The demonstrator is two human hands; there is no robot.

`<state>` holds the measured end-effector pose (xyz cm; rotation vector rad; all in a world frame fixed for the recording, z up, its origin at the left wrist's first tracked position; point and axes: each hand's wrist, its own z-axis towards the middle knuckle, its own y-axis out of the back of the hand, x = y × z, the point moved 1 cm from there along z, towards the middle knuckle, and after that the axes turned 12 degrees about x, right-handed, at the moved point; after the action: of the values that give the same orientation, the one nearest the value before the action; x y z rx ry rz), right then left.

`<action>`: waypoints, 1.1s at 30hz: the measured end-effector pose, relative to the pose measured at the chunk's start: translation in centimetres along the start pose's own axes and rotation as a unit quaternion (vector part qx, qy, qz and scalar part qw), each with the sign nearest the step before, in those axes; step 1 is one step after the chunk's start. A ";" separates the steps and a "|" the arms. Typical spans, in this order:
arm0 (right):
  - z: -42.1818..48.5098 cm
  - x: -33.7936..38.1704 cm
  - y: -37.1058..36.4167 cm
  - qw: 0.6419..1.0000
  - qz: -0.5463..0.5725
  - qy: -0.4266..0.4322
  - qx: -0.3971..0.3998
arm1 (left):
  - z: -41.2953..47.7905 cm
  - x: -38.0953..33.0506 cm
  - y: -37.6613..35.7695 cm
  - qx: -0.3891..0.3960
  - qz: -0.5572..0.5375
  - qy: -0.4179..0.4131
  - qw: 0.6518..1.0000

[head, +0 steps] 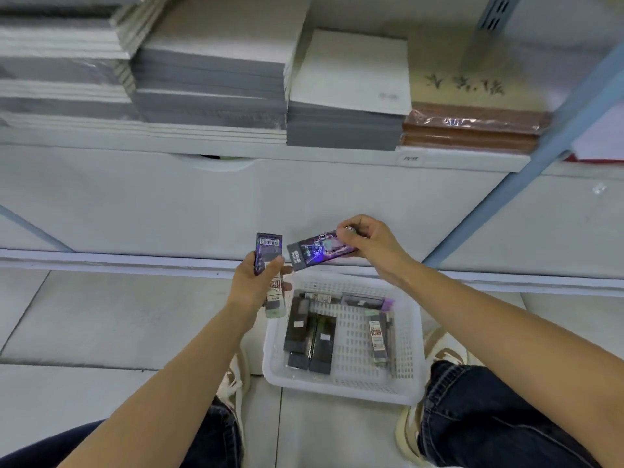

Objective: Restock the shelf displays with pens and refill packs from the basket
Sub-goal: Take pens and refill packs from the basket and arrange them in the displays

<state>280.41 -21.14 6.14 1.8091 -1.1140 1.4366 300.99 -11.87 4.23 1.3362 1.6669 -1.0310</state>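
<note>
Gripping two packs in my left hand right now: a purple printed card pack standing upright, a clear labelled refill tube pack below it, fingers curled round both.
Caller: And the right?
Me: My right hand pinches another flat purple pack by its end, tilted, just beside the first, above the white perforated plastic basket on the tiled floor.
Caller: What's in the basket?
Me: Dark flat packs lying at its left side, one clear refill tube at the right. Grey and white notebook stacks sit on the shelf above.
</note>
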 end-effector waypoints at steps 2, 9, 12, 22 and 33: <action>-0.6 1.5 -0.5 1.000 -0.015 0.004 -0.009 | -0.7 -1.7 -0.6 0.019 -0.038 -0.028 0.999; -3.2 6.2 -2.3 0.980 -0.119 0.001 0.158 | -3.6 -8.3 -1.7 0.004 0.039 -0.138 0.990; -3.9 8.9 -4.1 0.971 -0.139 0.061 0.182 | -4.9 -11.6 -2.6 0.058 0.138 -0.167 0.974; -6.2 22.6 -5.1 0.945 -0.213 0.230 0.098 | -8.1 -23.6 -1.4 0.070 0.102 -0.249 0.961; -7.6 41.8 -5.2 0.863 -0.220 0.451 -0.055 | -10.5 -34.2 -0.3 0.063 0.108 -0.370 0.921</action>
<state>284.42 -23.04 48.74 0.9731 -0.2598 1.5905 305.92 -15.26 39.54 0.9884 0.8805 -1.3112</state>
